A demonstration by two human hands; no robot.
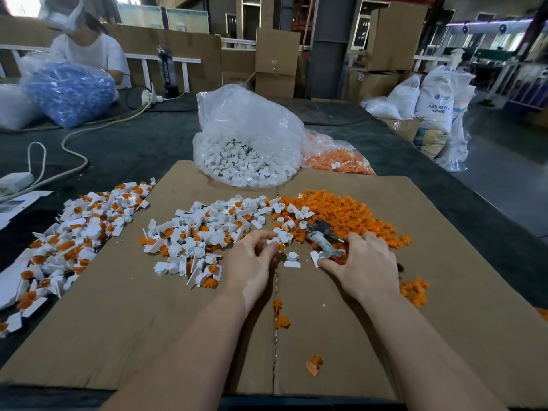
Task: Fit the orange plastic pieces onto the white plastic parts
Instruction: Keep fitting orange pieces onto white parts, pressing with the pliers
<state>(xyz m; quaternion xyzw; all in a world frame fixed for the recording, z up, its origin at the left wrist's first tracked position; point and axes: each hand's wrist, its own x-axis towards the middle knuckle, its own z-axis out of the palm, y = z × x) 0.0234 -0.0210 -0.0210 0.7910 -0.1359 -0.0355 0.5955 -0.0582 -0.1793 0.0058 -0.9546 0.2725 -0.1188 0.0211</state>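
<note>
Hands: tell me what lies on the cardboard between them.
In the head view, one loose white part sits on the cardboard between the left hand and the right hand.

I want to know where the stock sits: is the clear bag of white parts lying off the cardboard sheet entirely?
No: the clear bag of white parts rests with its open mouth on the far edge of the cardboard sheet.

Soft, even daylight fills the frame, brightest at the blown-out window (23, 4) in the upper left. Shadows under the forearms are faint. Wide-angle distortion bends the lower corners and edges, where white pieces smear. The far background is soft; the centre stays fairly sharp.
</note>
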